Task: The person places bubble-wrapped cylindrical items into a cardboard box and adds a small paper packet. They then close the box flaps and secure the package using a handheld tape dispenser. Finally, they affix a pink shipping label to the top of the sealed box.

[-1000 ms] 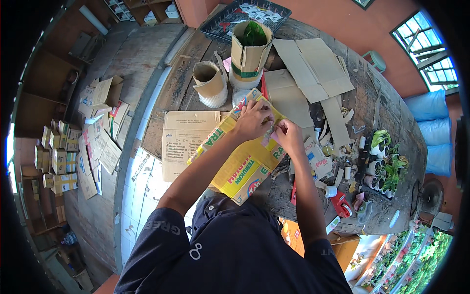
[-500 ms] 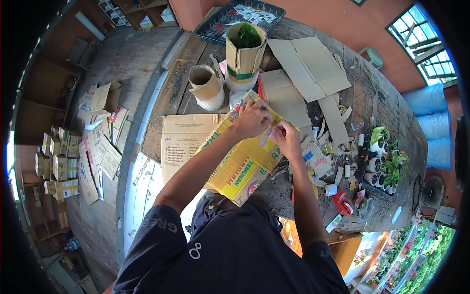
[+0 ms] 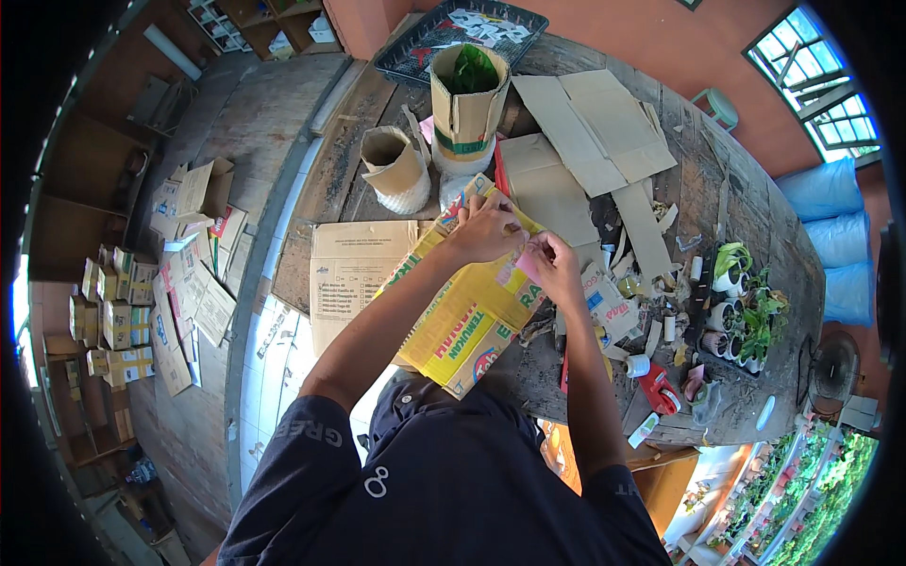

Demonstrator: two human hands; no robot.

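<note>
A yellow printed cardboard carton (image 3: 444,325) leans at a slant in front of my body at the table's near edge. My left hand (image 3: 486,231) rests on its upper part, fingers curled in and closed against the cardboard. Close to its right, my right hand (image 3: 555,267) pinches a thin pink strip (image 3: 527,266) that lies against the carton's face. Whether the strip is tape or paper, I cannot tell. Just beyond the carton stand a short cardboard tube (image 3: 394,168) in a white wrapped base and a taller one (image 3: 467,113) with a green leaf inside.
Flat cardboard pieces (image 3: 604,141) lie at the far side of the wooden table, behind them a black tray (image 3: 462,38). Scraps, a red tape dispenser (image 3: 659,391) and potted seedlings (image 3: 741,325) sit at the right. A brown cardboard sheet (image 3: 354,274) lies left of the carton.
Both hands have stayed nearly in place on the carton, with only small finger movements. The pink strip shows a little more beside the right fingertips.
</note>
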